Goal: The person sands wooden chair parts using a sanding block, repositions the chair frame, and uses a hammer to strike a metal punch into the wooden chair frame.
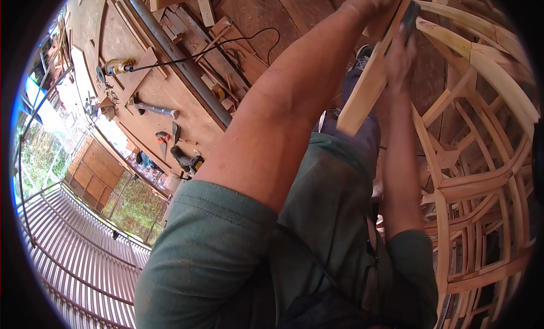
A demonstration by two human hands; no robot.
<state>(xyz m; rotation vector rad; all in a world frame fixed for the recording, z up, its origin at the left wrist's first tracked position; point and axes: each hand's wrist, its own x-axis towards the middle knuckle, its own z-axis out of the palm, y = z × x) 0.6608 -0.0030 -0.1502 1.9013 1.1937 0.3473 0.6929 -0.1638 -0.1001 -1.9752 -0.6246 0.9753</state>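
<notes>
A pale wooden board (362, 99) slants up and away in front of my body, its near end over my legs. At its far end my left hand (377, 1) is closed around it, with the fingers mostly hidden. My right hand (400, 60), smeared by motion, is closed on a dark grey block-like tool (409, 20) along the board's right side. I cannot make out the tool's exact kind.
Wooden chair-like frames (453, 184) crowd the right side. On the workbench (153, 94) at left lie an angle grinder (118, 66) with a black cord, a hammer (156, 109) and a cordless drill (187, 159). Wood offcuts (190, 31) litter the floor beyond.
</notes>
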